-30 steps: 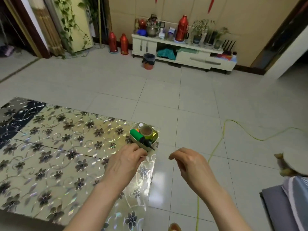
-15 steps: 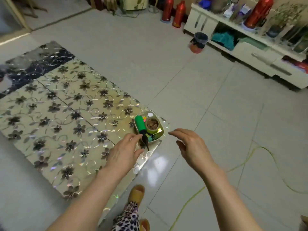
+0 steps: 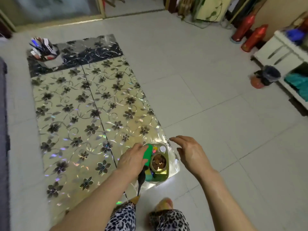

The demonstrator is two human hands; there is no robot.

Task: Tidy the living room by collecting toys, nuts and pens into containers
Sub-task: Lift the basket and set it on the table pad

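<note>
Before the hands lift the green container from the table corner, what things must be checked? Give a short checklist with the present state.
1. Left hand touches the green toy at the container's left side: ok.
2. Right hand holds the container: not ok, it hovers open, apart from it.
3. Container rests fully on the table: cannot tell, it sits at the very corner.
4. Cup of nuts upright inside: ok.
5. Toy's black tip inside the container: not ok, it sticks out over the rim.
</note>
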